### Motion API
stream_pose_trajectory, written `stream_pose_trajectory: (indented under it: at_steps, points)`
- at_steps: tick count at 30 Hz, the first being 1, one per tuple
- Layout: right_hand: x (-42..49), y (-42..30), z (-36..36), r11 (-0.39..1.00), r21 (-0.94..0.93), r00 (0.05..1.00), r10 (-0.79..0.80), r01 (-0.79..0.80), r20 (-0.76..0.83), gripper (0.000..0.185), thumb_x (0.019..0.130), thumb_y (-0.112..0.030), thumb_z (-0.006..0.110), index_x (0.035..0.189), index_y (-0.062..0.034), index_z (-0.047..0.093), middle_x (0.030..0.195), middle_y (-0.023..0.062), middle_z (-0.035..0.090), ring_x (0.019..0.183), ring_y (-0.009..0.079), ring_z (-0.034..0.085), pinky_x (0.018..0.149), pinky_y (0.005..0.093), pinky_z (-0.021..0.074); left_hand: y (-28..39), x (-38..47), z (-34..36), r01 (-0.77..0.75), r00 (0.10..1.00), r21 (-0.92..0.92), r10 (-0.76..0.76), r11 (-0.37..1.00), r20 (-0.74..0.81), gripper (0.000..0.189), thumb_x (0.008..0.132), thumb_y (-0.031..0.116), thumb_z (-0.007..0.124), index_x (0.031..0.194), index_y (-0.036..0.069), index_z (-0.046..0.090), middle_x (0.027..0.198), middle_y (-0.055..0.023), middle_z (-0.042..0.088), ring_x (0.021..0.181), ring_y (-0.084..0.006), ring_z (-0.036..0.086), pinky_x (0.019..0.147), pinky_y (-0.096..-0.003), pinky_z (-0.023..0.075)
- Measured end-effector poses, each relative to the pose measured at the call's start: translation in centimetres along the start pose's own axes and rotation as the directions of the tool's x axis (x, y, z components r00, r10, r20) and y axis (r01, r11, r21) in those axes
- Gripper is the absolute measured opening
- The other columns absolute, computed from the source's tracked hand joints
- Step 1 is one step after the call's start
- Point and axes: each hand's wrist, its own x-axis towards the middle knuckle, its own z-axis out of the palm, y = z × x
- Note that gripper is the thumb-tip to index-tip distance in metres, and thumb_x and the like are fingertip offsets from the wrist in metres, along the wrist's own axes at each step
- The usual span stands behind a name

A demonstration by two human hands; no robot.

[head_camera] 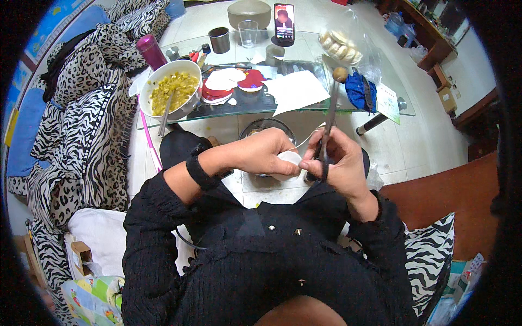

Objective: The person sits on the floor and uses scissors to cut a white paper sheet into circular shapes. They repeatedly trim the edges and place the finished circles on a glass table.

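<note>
My left hand (pixel 273 153) pinches a small rounded piece of white paper (pixel 290 158) between thumb and fingers, above my lap. Beside it, my right hand (pixel 342 163) grips a long dark tool, apparently scissors (pixel 332 108), pointing away from me. Its thumb tip is close to the paper's edge. A thin white strip (pixel 312 136) curls up between the hands. Beneath them on the floor is a round dark-rimmed container (pixel 267 122), partly hidden by my left hand. On the glass table ahead lie a torn white sheet (pixel 299 90) and red-and-white paper cut-outs (pixel 218 83).
A white bowl (pixel 195 83) of chopped yellow-green food with a spoon (pixel 166 112) stands at the glass table's (pixel 228 115) left edge. Behind are a magenta bottle (pixel 151 51), metal cup (pixel 219 40), clear cup (pixel 248 34) and upright phone (pixel 284 24). A blue pouch (pixel 359 93) lies right.
</note>
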Motion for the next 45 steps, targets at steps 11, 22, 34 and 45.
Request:
stream_pose_trajectory:
  at_steps: [11, 22, 34, 45]
  points:
    - [0.1, 2.6, 1.5, 0.958, -0.239, 0.975, -0.192, 0.162, -0.108, 0.033, 0.067, -0.004, 0.073, 0.094, -0.0042, 0.057, 0.074, 0.0002, 0.059, 0.065, 0.0059, 0.055, 0.054, 0.0194, 0.0418, -1.2, 0.5, -0.2, -0.001, 1.0, 0.116, 0.002, 0.993, -0.01, 0.028, 0.075, 0.024, 0.063, 0.07, -0.003, 0.06, 0.055, -0.0113, 0.054, 0.05, -0.0177, 0.053, 0.052, -0.0317, 0.0421]
    - [0.7, 1.6, 3.2, 0.939, 0.242, 0.929, -0.155, 0.245, -0.336, 0.032, 0.069, 0.002, 0.071, 0.096, -0.004, 0.054, 0.078, 0.0027, 0.058, 0.072, 0.0095, 0.055, 0.067, 0.0216, 0.0443, -0.2, -1.0, 3.5, -0.285, 0.741, -0.047, 0.189, 0.957, -0.645, 0.022, 0.087, 0.021, 0.059, 0.082, 0.0, 0.064, 0.061, 0.002, 0.057, 0.054, -0.0039, 0.05, 0.046, -0.0204, 0.0384]
    - [-4.1, 2.1, 1.9, 0.964, 0.058, 0.95, -0.264, 0.258, 0.166, 0.066, 0.058, -0.055, 0.078, 0.089, -0.0003, 0.059, 0.062, 0.0003, 0.056, 0.049, 0.0064, 0.049, 0.044, 0.0189, 0.035, 2.5, -3.3, 3.4, -0.509, 0.588, -0.43, -0.063, 0.746, -0.806, 0.02, 0.087, 0.02, 0.058, 0.082, 0.001, 0.064, 0.067, -0.001, 0.061, 0.053, -0.003, 0.051, 0.045, -0.0173, 0.0358]
    - [-4.3, 1.2, 1.6, 0.967, 0.243, 0.971, -0.128, 0.077, 0.2, 0.069, 0.06, -0.054, 0.076, 0.091, 0.0049, 0.058, 0.065, 0.0032, 0.056, 0.055, 0.0074, 0.053, 0.047, 0.0175, 0.0381, 3.0, -4.0, 4.6, -0.289, 0.808, -0.464, -0.046, 0.837, -0.587, 0.022, 0.086, 0.019, 0.06, 0.081, -0.002, 0.066, 0.071, -0.003, 0.064, 0.062, -0.0058, 0.056, 0.053, -0.0206, 0.0434]
